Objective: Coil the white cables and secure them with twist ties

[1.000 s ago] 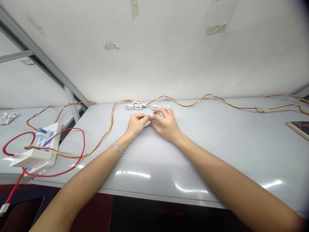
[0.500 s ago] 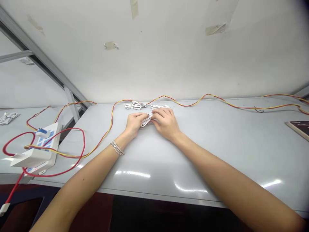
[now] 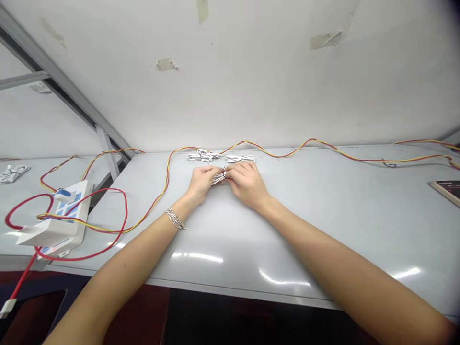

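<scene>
A coiled white cable with a dark twist tie round its middle is held between my two hands, just above the grey tabletop. My left hand pinches its left end between thumb and fingers. On the other side, the fingers of my right hand are closed at the tie and cover the cable's right part. Behind my hands lie two more tied coils, a white cable on the left and another white cable on the right.
A white power strip with plugs and looping red wire stands at the left. Red and yellow wires run along the back wall. Another coiled cable lies far left. A dark, light-edged board is at the right edge.
The coiled cable has turned flatter between my fingers, and its tie now stands more upright. Both hands stay in nearly the same place. The view has shifted slightly.
</scene>
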Demonstrator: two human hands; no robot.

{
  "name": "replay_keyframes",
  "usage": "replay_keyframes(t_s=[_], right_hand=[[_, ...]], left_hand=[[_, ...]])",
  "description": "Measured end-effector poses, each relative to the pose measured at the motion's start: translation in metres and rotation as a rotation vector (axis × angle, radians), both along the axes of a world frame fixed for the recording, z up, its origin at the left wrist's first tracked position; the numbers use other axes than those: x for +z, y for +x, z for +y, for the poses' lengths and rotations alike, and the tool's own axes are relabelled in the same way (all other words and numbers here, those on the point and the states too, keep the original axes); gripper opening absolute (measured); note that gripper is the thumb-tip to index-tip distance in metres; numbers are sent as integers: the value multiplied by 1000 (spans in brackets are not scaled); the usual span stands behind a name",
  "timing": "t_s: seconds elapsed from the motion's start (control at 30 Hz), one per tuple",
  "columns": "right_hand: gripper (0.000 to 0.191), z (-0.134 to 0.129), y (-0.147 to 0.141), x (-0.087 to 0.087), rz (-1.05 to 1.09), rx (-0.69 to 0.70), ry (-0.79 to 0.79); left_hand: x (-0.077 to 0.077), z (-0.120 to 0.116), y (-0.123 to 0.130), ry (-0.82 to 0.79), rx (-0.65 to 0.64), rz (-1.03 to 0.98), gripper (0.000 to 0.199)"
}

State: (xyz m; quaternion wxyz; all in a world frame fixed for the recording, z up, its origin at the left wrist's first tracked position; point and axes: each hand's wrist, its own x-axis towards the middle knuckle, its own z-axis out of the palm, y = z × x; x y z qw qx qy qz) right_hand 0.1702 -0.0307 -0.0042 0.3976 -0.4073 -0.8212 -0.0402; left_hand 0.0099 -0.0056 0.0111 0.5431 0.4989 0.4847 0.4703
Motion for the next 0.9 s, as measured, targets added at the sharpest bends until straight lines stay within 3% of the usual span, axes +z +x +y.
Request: replay_keyframes(t_s=[0.27, 0.53, 0.9], right_hand=[[13, 1, -1, -3, 159, 30, -42], [20, 0, 2, -8, 374, 76, -50], [18, -3, 1, -6, 363, 47, -237]], left_hand=[[7, 0, -5, -63, -117, -197, 16], [7, 10, -13, -203, -386, -435, 7], [0, 4, -7, -48, -238, -360, 14]])
